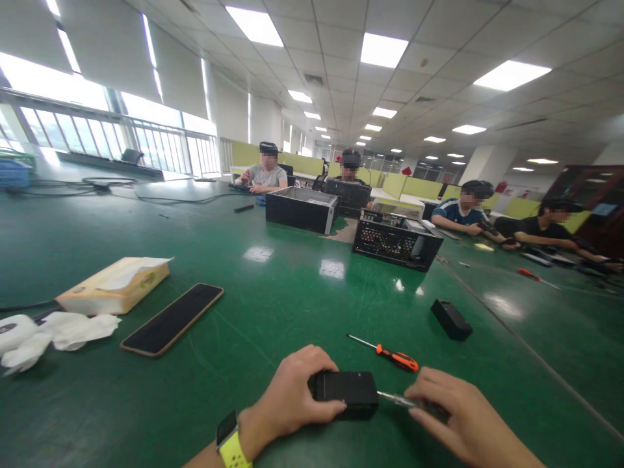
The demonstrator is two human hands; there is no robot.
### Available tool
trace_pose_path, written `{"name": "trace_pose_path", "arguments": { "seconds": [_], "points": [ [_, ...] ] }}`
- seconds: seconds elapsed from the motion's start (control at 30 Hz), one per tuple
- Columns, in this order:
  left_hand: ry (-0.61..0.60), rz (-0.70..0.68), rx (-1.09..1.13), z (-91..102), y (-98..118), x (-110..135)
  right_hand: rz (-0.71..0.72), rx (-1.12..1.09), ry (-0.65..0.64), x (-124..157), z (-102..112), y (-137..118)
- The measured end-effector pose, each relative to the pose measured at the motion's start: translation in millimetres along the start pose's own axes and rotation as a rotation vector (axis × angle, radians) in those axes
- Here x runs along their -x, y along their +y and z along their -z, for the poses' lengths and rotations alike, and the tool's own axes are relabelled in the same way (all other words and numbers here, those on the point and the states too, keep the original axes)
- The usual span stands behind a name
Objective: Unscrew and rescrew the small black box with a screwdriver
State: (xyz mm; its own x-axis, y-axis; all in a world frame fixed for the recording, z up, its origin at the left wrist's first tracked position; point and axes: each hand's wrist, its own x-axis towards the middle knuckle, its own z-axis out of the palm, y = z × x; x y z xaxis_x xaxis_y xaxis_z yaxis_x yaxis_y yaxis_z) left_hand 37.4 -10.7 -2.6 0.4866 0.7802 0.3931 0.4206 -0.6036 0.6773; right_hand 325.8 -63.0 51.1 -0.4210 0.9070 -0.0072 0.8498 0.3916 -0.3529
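Observation:
My left hand [305, 389] is closed around the left end of a small black box [348, 392] resting on the green table. A screwdriver [397, 398] with a clear handle is gripped in my right hand [446, 406]. Its metal shaft points left, and the tip meets the right end face of the box; how far it reaches in is hidden. Just beyond lies an orange and black screwdriver [397, 357]. Farther right stands a second black box [452, 318] of similar shape.
A phone [173, 320], a tissue pack [117, 285] and crumpled tissues [78, 330] lie at left. Two open computer cases [302, 209] [397, 240] stand ahead. Several people [266, 172] work around the far side. Another screwdriver [536, 278] lies far right, past the table seam.

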Motion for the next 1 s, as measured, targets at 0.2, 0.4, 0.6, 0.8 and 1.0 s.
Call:
{"name": "trace_pose_path", "arguments": {
  "seconds": [0.2,0.4,0.6,0.8,1.0],
  "points": [
    [-0.062,-0.012,0.017,5.2,-2,-2,0.048,-0.160,0.046,-17,-6,17],
    [-0.078,0.002,0.028,5.8,-1,-1,0.047,-0.177,0.050,-19,-10,13],
    [-0.009,-0.030,0.066,9.6,2,-1,0.008,-0.224,0.041,-16,-33,21],
    [-0.005,-0.042,0.030,17.4,3,-2,-0.137,-0.165,0.038,-12,-23,28],
    [-0.085,0.024,-0.037,15.6,5,-2,-0.198,-0.100,0.072,-15,-30,34]
  ]
}}
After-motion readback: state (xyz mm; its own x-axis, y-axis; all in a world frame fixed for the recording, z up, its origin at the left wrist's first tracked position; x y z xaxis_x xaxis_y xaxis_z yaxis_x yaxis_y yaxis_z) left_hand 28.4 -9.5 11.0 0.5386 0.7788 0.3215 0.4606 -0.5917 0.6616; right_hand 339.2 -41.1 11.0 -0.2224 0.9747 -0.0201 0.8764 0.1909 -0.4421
